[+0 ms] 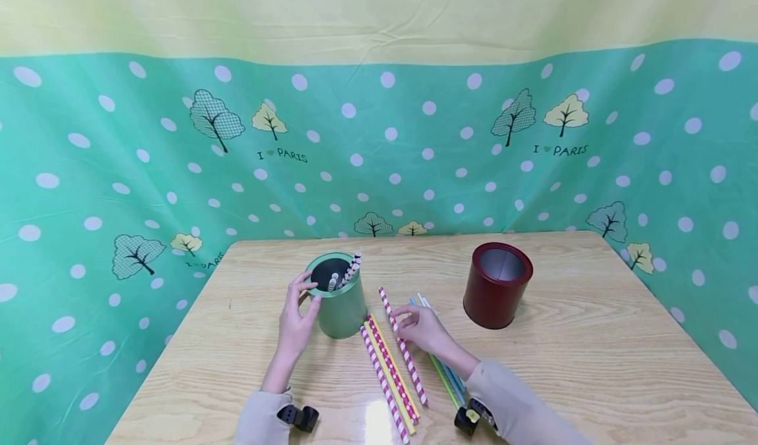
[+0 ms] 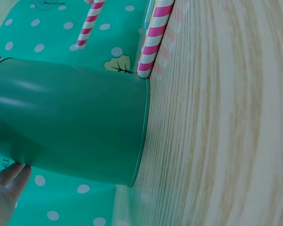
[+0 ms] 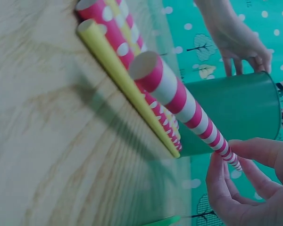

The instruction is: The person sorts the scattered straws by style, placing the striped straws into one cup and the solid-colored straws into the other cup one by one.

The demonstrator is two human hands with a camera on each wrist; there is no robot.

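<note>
My left hand (image 1: 296, 316) holds the green can (image 1: 343, 310) at its left side, fingers at the rim and thumb on the near wall. Black-and-white patterned paper straws (image 1: 353, 267) stand inside that can. Between the thumb and fingers of my right hand (image 1: 423, 330) is a pink-and-white striped paper straw (image 1: 416, 380), pinched along its upper part. The right wrist view shows this striped straw (image 3: 179, 101) raised off the table, its open end toward the camera. The green can (image 2: 70, 122) stands upright on the table in the left wrist view, which shows it sideways.
Beside the green can lies a row of yellow (image 1: 387, 372), pink dotted (image 1: 401, 382) and pink striped straws (image 1: 387, 389). Under my right forearm lie green (image 1: 444, 380) and blue straws (image 1: 454, 382). A dark red can (image 1: 496, 293) stands at the right. Polka-dot cloth (image 1: 391, 149) hangs behind the table.
</note>
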